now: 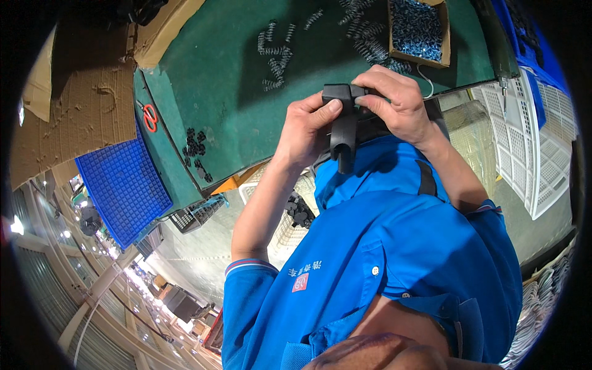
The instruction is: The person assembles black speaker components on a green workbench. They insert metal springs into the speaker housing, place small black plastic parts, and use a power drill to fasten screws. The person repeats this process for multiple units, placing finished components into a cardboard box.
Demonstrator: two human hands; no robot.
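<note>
Both hands are closed on one black part [343, 126], the work in hand, which sits between them at the near edge of the green table [222, 52], in front of the blue shirt [425, 246]; the left hand [308, 126] grips the block-shaped head, thumb laid across its face; the right hand [398, 98] pinches the opposite side of the same head between thumb and fingers; whether a separate small piece sits within that pinch cannot be told; the part's curved arm extends from the head toward the wearer's body.

Beyond the left hand, loose coil springs [280, 58] lie scattered; a further cluster of springs [367, 43] lies beyond the right hand, beside an open carton [419, 60] filled with small metallic pieces [416, 28]; a white cord [427, 80] curves just beside the right hand.

Well to the left of the left hand are small black pieces [194, 145], orange-handled scissors [150, 118] and a blue gridded tray [123, 191]; white crates [521, 135] stand well to the right of the right hand.
</note>
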